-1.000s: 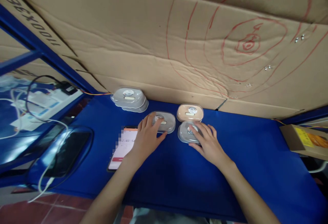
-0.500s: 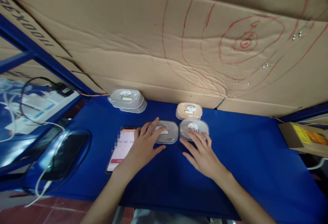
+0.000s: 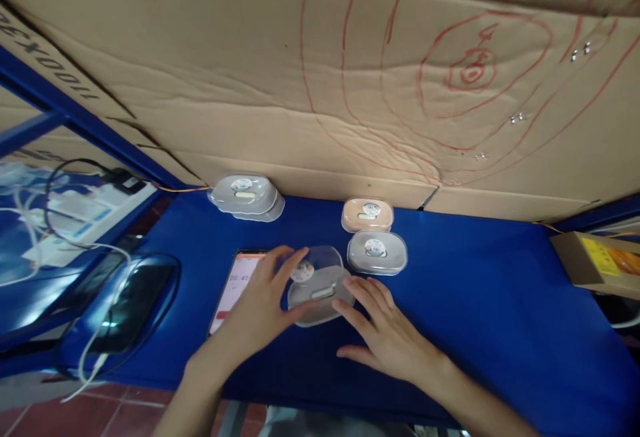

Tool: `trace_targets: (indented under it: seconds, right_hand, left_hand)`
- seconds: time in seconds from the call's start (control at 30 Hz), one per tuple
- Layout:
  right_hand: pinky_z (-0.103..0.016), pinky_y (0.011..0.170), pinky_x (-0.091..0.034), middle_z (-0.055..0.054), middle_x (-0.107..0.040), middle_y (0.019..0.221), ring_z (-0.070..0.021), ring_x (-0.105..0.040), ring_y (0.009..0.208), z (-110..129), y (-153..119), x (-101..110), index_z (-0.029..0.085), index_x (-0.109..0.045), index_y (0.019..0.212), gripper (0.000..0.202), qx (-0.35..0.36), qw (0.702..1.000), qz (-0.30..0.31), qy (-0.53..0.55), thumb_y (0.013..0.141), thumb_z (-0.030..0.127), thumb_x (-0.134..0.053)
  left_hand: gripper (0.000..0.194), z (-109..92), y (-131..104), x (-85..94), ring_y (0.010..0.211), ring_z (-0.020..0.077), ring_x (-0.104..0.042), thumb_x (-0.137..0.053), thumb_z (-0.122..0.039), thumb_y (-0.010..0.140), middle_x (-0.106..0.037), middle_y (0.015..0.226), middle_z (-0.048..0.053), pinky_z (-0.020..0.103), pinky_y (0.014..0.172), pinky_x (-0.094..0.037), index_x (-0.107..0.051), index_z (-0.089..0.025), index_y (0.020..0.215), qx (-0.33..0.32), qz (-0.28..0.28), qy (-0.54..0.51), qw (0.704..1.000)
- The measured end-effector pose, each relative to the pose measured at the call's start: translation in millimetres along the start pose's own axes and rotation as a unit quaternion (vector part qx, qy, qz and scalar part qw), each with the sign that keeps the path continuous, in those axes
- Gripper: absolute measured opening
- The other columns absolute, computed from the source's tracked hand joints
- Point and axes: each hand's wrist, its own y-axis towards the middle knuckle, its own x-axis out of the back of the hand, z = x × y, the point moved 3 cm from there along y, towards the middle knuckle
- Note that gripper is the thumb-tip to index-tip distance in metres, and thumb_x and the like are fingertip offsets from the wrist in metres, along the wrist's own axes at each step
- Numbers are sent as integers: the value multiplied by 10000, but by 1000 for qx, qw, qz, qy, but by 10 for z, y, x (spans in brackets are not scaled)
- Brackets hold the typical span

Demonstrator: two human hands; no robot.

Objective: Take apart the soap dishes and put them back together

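Observation:
Near the middle of the blue table, my left hand (image 3: 265,294) holds a small grey plastic box (image 3: 313,317) by its left side, thumb in front and fingers behind. Its clear lid (image 3: 327,257), with a round sticker, looks tilted and offset from the grey part. A small whitish bar (image 3: 324,292) shows on the box. My right hand (image 3: 377,324) has its fingers stretched out, their tips at the box's right edge. Behind that hand sit another lidded grey box (image 3: 395,257) and a peach-coloured one (image 3: 380,220).
More grey boxes (image 3: 245,190) are stacked at the back left. A phone (image 3: 237,284) showing a timer lies beneath my left wrist. Cables and a dark device (image 3: 130,304) are at the left, a carton (image 3: 595,260) at the right edge. Cardboard (image 3: 240,90) walls the back.
The left grey box has come toward me, its lid now tilted. My right hand has left the other grey box and moved left to this box's edge.

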Motion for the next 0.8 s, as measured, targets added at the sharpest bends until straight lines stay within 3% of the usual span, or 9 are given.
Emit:
trace_targets:
  seconds: [0.07,0.13,0.27,0.37,0.47,0.57,0.63,0.7,0.8]
  right_hand:
    - [-604,1204,-429,-175,-396,1686,-374,-383,1556,-7,0,-38,203,-389,1620,769,-5,1000,16,2,979,468,-720]
    - [-601,1216,-415,-151,-422,1677,-364,-385,1553,3,10,-70,204,-425,1595,706,-3,999,34,1,987,414,-718]
    - [-529,1220,-417,-120,-656,1434,-289,-571,1371,56,29,-73,195,-581,1431,472,12,998,60,16,1005,367,-692]
    - [-487,1204,-426,-92,-696,1318,-254,-615,1269,90,24,-51,212,-623,1347,350,24,997,71,26,1016,314,-672]
    - [-501,1210,-419,-102,-620,1461,-273,-550,1372,101,7,-40,218,-592,1395,381,30,997,63,33,1025,283,-654]
    - [-545,1213,-422,-110,-552,1555,-305,-488,1452,74,-10,-31,224,-533,1482,469,18,998,53,40,1030,278,-641]
    - [-568,1205,-438,-130,-552,1558,-321,-487,1462,36,-19,-19,210,-502,1521,517,4,998,48,44,1026,269,-641]
    - [-590,1195,-452,-163,-543,1565,-343,-492,1466,-9,-24,-11,183,-479,1545,563,-9,998,45,46,1013,248,-654]
    - [-644,1193,-443,-202,-471,1626,-391,-454,1502,-65,-28,-24,176,-412,1598,698,-31,997,48,59,974,247,-718]
  left_hand:
    - [776,109,169,39,1397,390,-494,-733,-529,919,-454,1482,165,579,1143,-466,-409,-257,1570,5,-26,45,999]
    - [792,228,366,3,1399,410,-492,-735,-535,912,-455,1495,182,589,1128,-474,-421,-221,1568,16,-12,66,998]
    - [747,377,649,-182,1362,435,-542,-743,-493,908,-490,1480,207,625,1099,-488,-480,-183,1535,19,8,71,997]
    - [729,392,706,-301,1367,415,-566,-739,-468,917,-501,1496,207,594,1108,-499,-478,-184,1536,9,24,64,998]
    - [700,313,614,-301,1493,431,-452,-659,-469,980,-433,1602,218,619,1174,-436,-411,-206,1580,6,20,59,998]
    - [658,124,352,-231,1593,410,-298,-508,-475,1062,-315,1704,210,630,1235,-355,-307,-230,1638,3,3,55,998]
    - [721,-49,117,-239,1550,380,-395,-567,-530,1030,-352,1703,175,587,1214,-412,-293,-286,1651,-32,32,26,999]
    - [933,-190,-101,-301,1530,409,-419,-742,-597,898,-397,1691,149,611,1193,-438,-275,-335,1662,-53,79,17,995]
    - [897,-285,-290,-374,1491,406,-470,-827,-472,859,-473,1637,132,620,1176,-461,-368,-344,1619,-37,83,0,996]
